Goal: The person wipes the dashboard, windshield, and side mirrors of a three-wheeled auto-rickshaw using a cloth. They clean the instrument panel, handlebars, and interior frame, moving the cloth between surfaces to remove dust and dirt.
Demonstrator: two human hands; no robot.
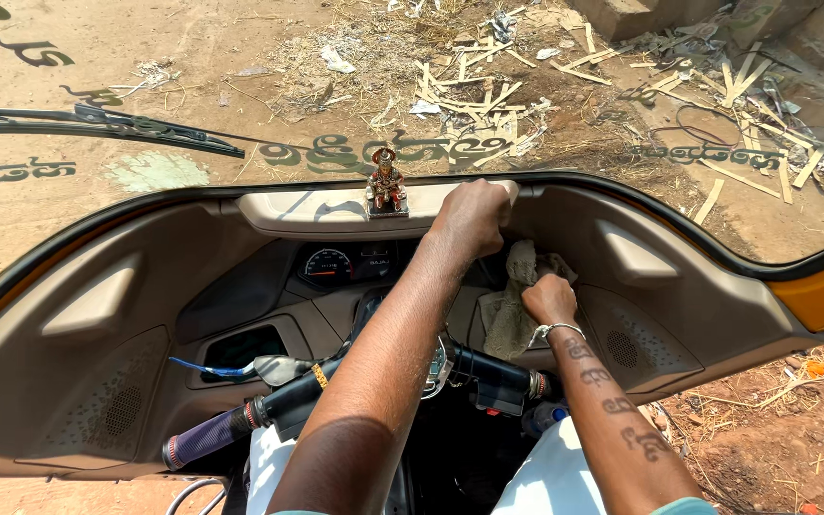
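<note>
Clutching a grey-green cloth in my fisted right hand, I press it against the tan dashboard. My left hand curls over the dashboard's top ledge beside a small figurine; its fingertips are hidden. My forearm covers part of the handlebar.

View, single: head camera, worn on my head. Position: driver's seat of a small three-wheeled vehicle, above the handlebar. Facing: forward and steeply down, over the beige dashboard and through the windscreen onto bare ground strewn with wood scraps. Range: close; my forearms enter from the bottom edge and fill the lower centre, my left hand and right hand at arm's reach. Second view: none, so no shared field.
</note>
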